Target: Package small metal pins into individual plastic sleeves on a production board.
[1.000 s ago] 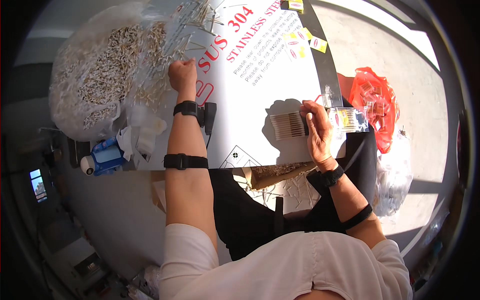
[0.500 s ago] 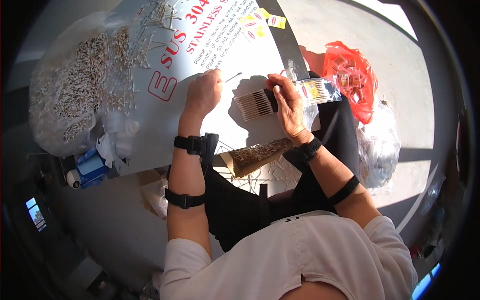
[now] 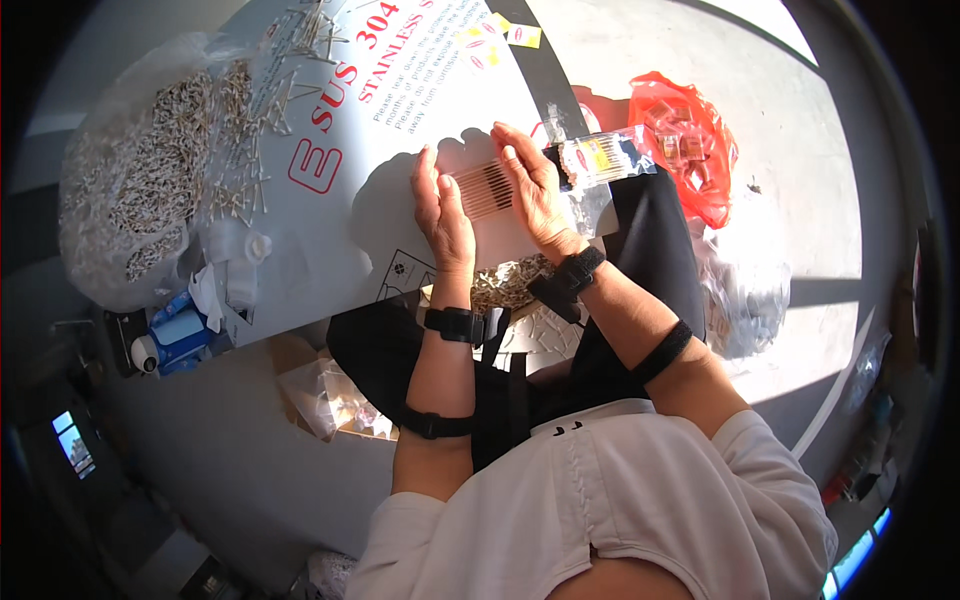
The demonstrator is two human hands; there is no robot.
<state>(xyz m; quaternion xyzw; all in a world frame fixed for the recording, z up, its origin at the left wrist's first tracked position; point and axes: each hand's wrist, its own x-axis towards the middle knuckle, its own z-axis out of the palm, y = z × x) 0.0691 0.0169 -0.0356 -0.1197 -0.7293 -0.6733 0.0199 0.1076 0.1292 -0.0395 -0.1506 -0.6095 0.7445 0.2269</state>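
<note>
A neat row of thin wooden-stick cotton swabs [image 3: 484, 191] lies on the white sheet-covered board [image 3: 330, 240], between my two hands. My left hand [image 3: 443, 215] stands on edge at the row's left end, fingers stretched out. At the other end is my right hand [image 3: 537, 187], also with straight fingers, covering part of the swabs. Black tips show just past its fingers. Beyond it, a clear packet of swabs [image 3: 603, 155] with a yellow label lies at the board's right edge. Whether my palms press on the stick ends, I cannot tell.
A big clear bag of loose swabs [image 3: 150, 190] fills the left side, with swabs scattered beside it. Yellow labels [image 3: 523, 36] lie at the far edge. A red bag [image 3: 685, 140] holds small packs at right; a clear plastic bag [image 3: 745, 300] is nearer. Below the board sits a swab-filled box [image 3: 505, 283].
My left hand has moved right, its fingers straightening, up to the row of swabs. My right hand has shifted slightly left over them. The single dark-tipped swab is no longer seen lying apart.
</note>
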